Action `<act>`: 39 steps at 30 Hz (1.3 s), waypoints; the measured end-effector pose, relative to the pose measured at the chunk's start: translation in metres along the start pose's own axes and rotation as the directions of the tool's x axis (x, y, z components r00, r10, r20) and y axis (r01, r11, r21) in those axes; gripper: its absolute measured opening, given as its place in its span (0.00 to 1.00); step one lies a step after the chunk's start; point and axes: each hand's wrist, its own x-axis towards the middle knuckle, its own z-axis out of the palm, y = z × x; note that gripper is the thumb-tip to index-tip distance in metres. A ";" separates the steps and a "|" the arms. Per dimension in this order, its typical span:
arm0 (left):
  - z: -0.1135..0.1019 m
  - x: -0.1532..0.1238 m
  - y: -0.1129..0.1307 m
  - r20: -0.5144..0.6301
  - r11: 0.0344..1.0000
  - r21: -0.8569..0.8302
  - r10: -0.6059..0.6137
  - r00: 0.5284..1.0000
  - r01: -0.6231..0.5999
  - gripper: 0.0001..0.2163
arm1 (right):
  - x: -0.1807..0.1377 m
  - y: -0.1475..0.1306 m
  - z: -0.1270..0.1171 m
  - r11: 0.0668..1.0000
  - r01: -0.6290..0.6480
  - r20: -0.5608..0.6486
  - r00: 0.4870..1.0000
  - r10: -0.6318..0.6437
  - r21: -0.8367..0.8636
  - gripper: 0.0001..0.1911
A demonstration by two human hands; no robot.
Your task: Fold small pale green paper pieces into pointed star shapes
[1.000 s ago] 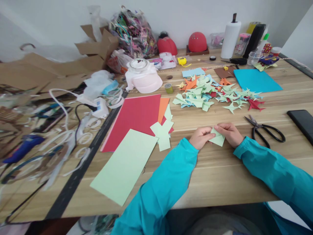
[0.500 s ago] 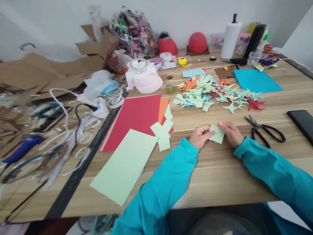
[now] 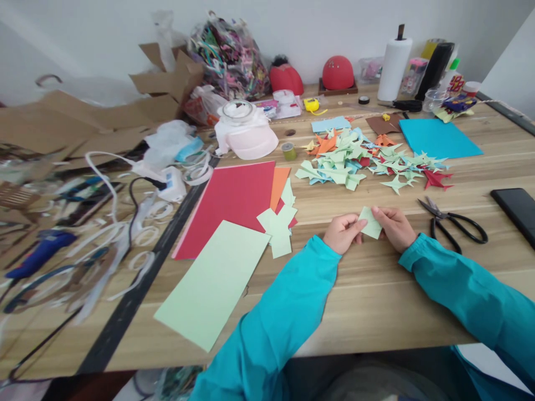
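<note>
Between my two hands, just above the wooden table, is a small light green piece of paper [image 3: 370, 224]. My left hand [image 3: 344, 231] pinches its left edge between thumb and fingers. On the other side my right hand [image 3: 395, 227] grips the right edge, thumb on top. Fine creases in the paper are too small to make out. Beyond the hands lies a heap of folded paper shapes [image 3: 340, 156], mostly light green with some orange, blue and red. Black-handled scissors [image 3: 453, 220] rest to the right of my right hand.
Left of my hands lie small green paper pieces [image 3: 279, 225], a large green sheet [image 3: 213, 284] and red sheets [image 3: 238, 195]. A blue sheet [image 3: 443, 138] sits at the back right, a phone [image 3: 518, 209] at the right edge. Cables and a blue glue gun [image 3: 39, 253] crowd the left.
The green paper in my hands has turned and now shows a plainer face, tilted differently. Both hands stay nearly in place, still holding it.
</note>
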 end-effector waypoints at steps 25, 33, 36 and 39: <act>-0.001 0.001 0.002 -0.106 1.000 -0.016 0.013 0.994 -0.014 0.18 | 0.002 0.003 0.000 0.998 0.042 -0.010 0.999 -0.043 -0.045 0.21; -0.003 0.005 0.000 -0.210 0.992 -0.127 -0.009 0.978 -0.018 0.21 | 0.001 -0.001 0.001 0.992 0.089 -0.064 0.993 -0.094 -0.085 0.20; -0.004 0.006 -0.001 -0.225 0.983 -0.178 -0.001 0.974 -0.040 0.20 | 0.001 -0.001 0.002 0.988 0.108 -0.121 0.985 -0.121 -0.106 0.21; 0.000 0.005 -0.001 -0.213 0.986 -0.149 0.038 0.976 -0.071 0.14 | 0.001 0.001 0.003 0.971 0.153 -0.178 0.966 -0.186 -0.186 0.20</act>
